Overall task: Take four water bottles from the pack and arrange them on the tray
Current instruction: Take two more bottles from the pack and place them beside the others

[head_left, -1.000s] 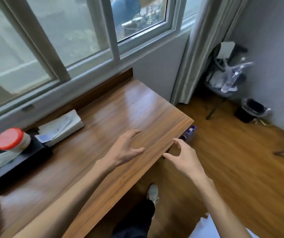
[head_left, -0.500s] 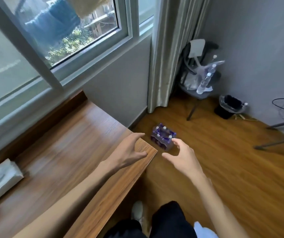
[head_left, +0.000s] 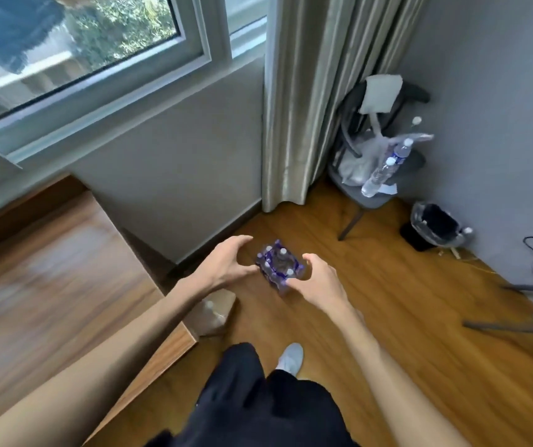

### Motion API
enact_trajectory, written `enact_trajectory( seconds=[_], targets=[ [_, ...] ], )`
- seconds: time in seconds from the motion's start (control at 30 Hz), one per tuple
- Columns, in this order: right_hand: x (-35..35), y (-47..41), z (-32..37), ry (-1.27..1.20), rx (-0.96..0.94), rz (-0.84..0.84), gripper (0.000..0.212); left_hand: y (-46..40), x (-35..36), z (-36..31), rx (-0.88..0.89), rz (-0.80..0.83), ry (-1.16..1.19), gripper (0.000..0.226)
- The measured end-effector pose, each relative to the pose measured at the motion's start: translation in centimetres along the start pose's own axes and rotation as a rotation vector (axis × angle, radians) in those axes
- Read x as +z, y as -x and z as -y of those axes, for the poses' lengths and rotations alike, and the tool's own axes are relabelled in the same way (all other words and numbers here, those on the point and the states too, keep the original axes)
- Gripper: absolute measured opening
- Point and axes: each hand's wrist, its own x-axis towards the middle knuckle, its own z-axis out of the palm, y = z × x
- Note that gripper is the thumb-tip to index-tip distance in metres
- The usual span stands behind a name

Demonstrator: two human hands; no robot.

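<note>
1. Pack of water bottles (head_left: 279, 269) stands on the wood floor (head_left: 387, 301), right of the counter (head_left: 49, 285).
2. Left hand (head_left: 226, 262) and right hand (head_left: 318, 280) flank the pack; each grip released, fingers spread.

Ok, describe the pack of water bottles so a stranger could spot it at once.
Start at the long grey curtain by the window and drop to the wooden floor below it. The pack of water bottles stands there, framed by the left hand and right hand. Its purple-blue wrap and clustered white caps distinguish it from the loose clear bottles on the corner chair.
</note>
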Motion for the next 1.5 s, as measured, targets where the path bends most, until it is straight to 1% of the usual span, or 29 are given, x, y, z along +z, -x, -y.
enact_trajectory(
  seconds=[0.17,0.33,0.43,0.5,0.6,0.77,0.83,0.93,1.03,1.1,1.17,1.3,1.43,1.5],
  targets=[
    [-1.3,-7.5,-2.3,0.067,0.047,0.112,0.073,-6.0,1.8,-1.3,-0.111,0.063,-0.013,0.072],
    [-0.1,-15.3,-4.7,0.061,0.127,0.191,0.075,-12.6,4.6,0.0,-0.238,0.171,-0.008,0.069],
    [1.4,-20.3,-6.4,0.045,0.148,0.21,0.075,-17.1,6.6,1.6,-0.269,0.214,-0.02,0.068],
    [2.5,-23.5,-8.1,0.043,0.158,0.208,0.075,-20.1,8.2,2.3,-0.264,0.21,-0.021,0.065],
    [5.3,-27.5,-10.7,0.058,0.153,0.245,0.072,-23.4,11.1,3.6,-0.272,0.208,-0.007,0.061],
    [11.2,-34.1,-16.6,0.132,0.085,0.319,0.051,-30.6,17.9,7.3,-0.265,0.204,0.02,0.047],
    [14.0,-37.0,-19.2,0.17,0.055,0.349,0.052,-33.8,21.4,9.9,-0.235,0.212,-0.001,0.044],
    [18.5,-41.6,-23.2,0.19,0.03,0.383,0.058,-38.6,27.3,14.5,-0.206,0.239,-0.03,0.049],
    [22.9,-46.6,-26.8,0.207,0.007,0.367,0.052,-43.8,34.0,20.2,-0.231,0.225,0.003,0.05],
    [25.4,-49.7,-28.8,0.221,-0.008,0.351,0.051,-46.7,37.8,23.1,-0.246,0.201,0.038,0.055],
    [27.7,-52.5,-30.7,0.238,-0.013,0.355,0.051,-48.9,40.3,24.2,-0.251,0.205,0.046,0.055],
    [32.0,-56.9,-33.8,0.27,-0.056,0.382,0.049,-53.4,44.8,26.9,-0.304,0.181,0.059,0.045],
    [35.0,-58.8,-35.8,0.347,-0.038,0.417,0.045,-56.5,47.6,28.2,-0.338,0.056,0.085,0.05],
    [36.0,-59.0,-36.5,0.421,-0.031,0.439,0.04,-57.6,48.6,29.0,-0.35,0.007,0.06,0.051]
  ],
)
